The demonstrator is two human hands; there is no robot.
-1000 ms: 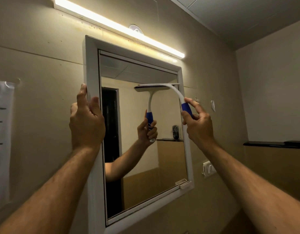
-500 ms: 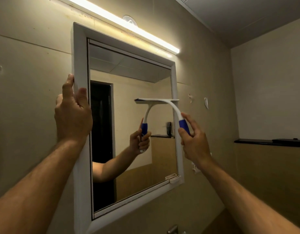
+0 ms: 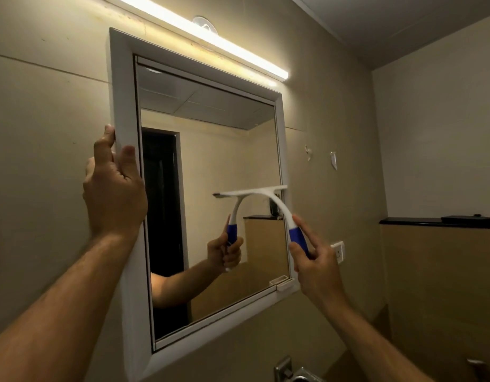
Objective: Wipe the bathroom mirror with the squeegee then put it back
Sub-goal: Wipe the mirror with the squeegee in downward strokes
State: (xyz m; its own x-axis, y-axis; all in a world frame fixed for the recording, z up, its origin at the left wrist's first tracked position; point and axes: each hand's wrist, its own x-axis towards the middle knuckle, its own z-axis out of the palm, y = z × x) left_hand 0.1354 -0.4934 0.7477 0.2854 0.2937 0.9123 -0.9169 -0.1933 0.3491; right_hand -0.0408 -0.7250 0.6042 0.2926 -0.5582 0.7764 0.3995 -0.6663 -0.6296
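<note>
Head view, looking up at a beige tiled wall (image 3: pixel 50 106) that carries a white-framed mirror (image 3: pixel 210 150), with a lit tube light (image 3: pixel 199 37) mounted just above the frame and running out of the picture at the upper left. Reflected in the glass are a ceiling, a dark doorway and one forearm holding the tool; the person's head and body do not appear in it. Both forearms enter from the bottom edge and are cut off there. Left hand (image 3: pixel 114 188): fingers curled around the outer left edge of the frame, thumb lying on its front face; the fingertips behind the frame are hidden. Right hand (image 3: pixel 318 266): closed on the blue grip of the squeegee (image 3: pixel 279 205), forefinger stretched along the handle; the end of the grip is hidden inside the palm. Squeegee: white curved neck rising to a horizontal blade that lies against the glass at the mirror's right side, about mid-height, its right end reaching the frame; the rubber edge is hard to make out against its own reflection. A black shelf (image 3: pixel 436 222) on the right wall runs off the right edge. A metal tap (image 3: pixel 286 370) is cropped at the bottom edge.
</note>
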